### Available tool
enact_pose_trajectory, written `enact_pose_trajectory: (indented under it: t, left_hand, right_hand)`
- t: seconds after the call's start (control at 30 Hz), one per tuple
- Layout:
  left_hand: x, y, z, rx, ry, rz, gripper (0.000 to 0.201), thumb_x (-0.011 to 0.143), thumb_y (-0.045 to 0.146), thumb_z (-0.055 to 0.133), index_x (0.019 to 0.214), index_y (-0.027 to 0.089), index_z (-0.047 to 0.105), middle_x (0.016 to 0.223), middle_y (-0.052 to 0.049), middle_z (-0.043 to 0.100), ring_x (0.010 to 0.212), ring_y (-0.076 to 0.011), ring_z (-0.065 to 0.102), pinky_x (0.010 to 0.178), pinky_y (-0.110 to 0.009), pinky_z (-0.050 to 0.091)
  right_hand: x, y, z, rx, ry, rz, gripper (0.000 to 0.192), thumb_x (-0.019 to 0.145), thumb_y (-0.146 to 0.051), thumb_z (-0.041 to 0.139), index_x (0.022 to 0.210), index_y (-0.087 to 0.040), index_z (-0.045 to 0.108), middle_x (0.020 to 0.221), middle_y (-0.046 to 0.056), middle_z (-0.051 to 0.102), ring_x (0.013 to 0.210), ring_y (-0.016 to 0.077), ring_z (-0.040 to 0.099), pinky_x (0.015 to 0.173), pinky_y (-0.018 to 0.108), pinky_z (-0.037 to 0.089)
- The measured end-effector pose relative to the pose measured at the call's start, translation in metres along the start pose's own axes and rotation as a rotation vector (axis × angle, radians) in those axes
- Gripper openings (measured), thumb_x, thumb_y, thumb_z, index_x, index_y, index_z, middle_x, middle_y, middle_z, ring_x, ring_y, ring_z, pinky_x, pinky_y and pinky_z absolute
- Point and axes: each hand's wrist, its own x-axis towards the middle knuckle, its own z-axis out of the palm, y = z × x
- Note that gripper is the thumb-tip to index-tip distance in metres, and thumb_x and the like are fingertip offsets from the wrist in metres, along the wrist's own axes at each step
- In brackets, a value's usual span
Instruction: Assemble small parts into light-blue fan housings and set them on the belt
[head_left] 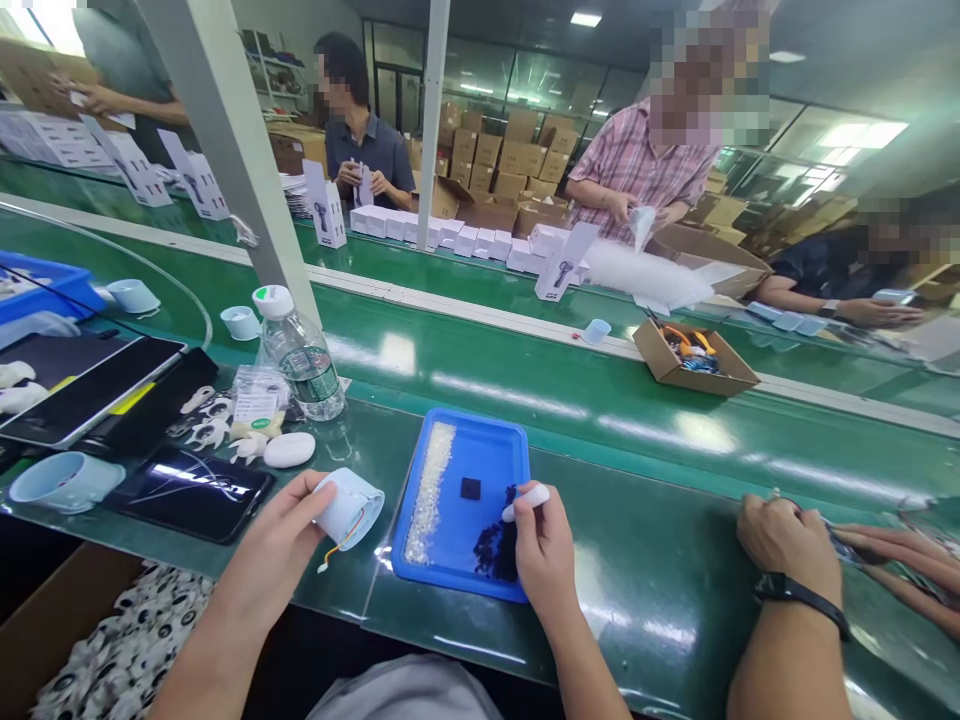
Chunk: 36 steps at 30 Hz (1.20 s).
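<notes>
The pale blue housing (pixel 349 508), wires dangling, sits gripped in the left hand (pixel 281 530) at nine o'clock of the blue tray (pixel 480 440). The right hand (pixel 544 545) pinches a white tool (pixel 525 502) over dark pieces (pixel 496 548) at the tray's five o'clock.

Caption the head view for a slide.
Left hand holds a pale blue housing; right hand reaches into a blue tray.

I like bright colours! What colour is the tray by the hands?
Blue tray, seen in the head view.
</notes>
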Motion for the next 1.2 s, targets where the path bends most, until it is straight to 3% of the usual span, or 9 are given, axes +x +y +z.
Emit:
enact_pose_trajectory:
  t: [0.33, 0.47, 0.63, 0.73, 0.93, 1.2]
  left_hand:
    - [-0.005, -0.002, 0.017, -0.115, -0.067, -0.069, 0.025, 0.065, 0.034, 0.076, 0.068, 0.017, 0.057, 0.065, 0.002, 0.056, 0.061, -0.0117, 0.051, 0.057, -0.020, 0.044]
    - [-0.006, -0.009, 0.021, -0.169, -0.104, -0.053, 0.020, 0.071, 0.032, 0.072, 0.077, 0.017, 0.060, 0.068, 0.001, 0.058, 0.064, -0.0119, 0.053, 0.060, -0.020, 0.044]
    - [-0.011, -0.016, 0.027, -0.223, -0.062, -0.028, 0.023, 0.074, 0.033, 0.070, 0.090, 0.018, 0.064, 0.084, -0.002, 0.064, 0.071, -0.0123, 0.056, 0.065, -0.022, 0.047]
    - [-0.014, -0.019, 0.032, -0.293, -0.029, -0.022, 0.027, 0.074, 0.031, 0.070, 0.096, 0.018, 0.065, 0.089, -0.003, 0.065, 0.076, -0.0134, 0.058, 0.069, -0.023, 0.048]
    - [-0.021, -0.021, 0.042, -0.308, -0.087, -0.020, 0.017, 0.079, 0.032, 0.066, 0.089, 0.018, 0.063, 0.081, -0.003, 0.064, 0.071, -0.0127, 0.058, 0.065, -0.023, 0.048]
    - [-0.026, -0.022, 0.046, -0.333, -0.072, 0.001, 0.020, 0.076, 0.033, 0.068, 0.077, 0.019, 0.054, 0.075, 0.001, 0.060, 0.067, -0.0110, 0.054, 0.062, -0.022, 0.046]
  right_hand:
    - [0.018, -0.023, 0.007, -0.029, -0.050, -0.090, 0.015, 0.092, -0.033, 0.044, 0.093, -0.021, 0.053, 0.085, 0.002, 0.057, 0.075, 0.0147, 0.055, 0.069, 0.027, 0.043]
    - [0.020, -0.038, 0.015, 0.011, -0.158, -0.048, 0.013, 0.089, -0.031, 0.049, 0.089, -0.020, 0.056, 0.085, 0.003, 0.059, 0.074, 0.0150, 0.057, 0.068, 0.028, 0.046]
    - [-0.004, -0.070, 0.016, 0.291, 0.015, -0.091, 0.011, 0.089, -0.026, 0.052, 0.098, -0.022, 0.057, 0.097, 0.006, 0.057, 0.083, 0.0174, 0.062, 0.069, 0.031, 0.053]
    - [-0.021, -0.083, 0.014, 0.444, 0.043, -0.131, 0.014, 0.089, -0.023, 0.051, 0.102, -0.025, 0.057, 0.100, 0.007, 0.055, 0.083, 0.0178, 0.063, 0.063, 0.031, 0.057]
    - [-0.037, -0.079, 0.014, 0.419, 0.008, -0.160, 0.016, 0.087, -0.021, 0.055, 0.103, -0.024, 0.056, 0.101, 0.010, 0.056, 0.094, 0.0219, 0.059, 0.074, 0.041, 0.057]
    - [-0.036, -0.086, 0.015, 0.404, -0.020, -0.151, 0.015, 0.088, -0.021, 0.052, 0.102, -0.026, 0.055, 0.101, 0.009, 0.055, 0.091, 0.0201, 0.059, 0.076, 0.040, 0.055]
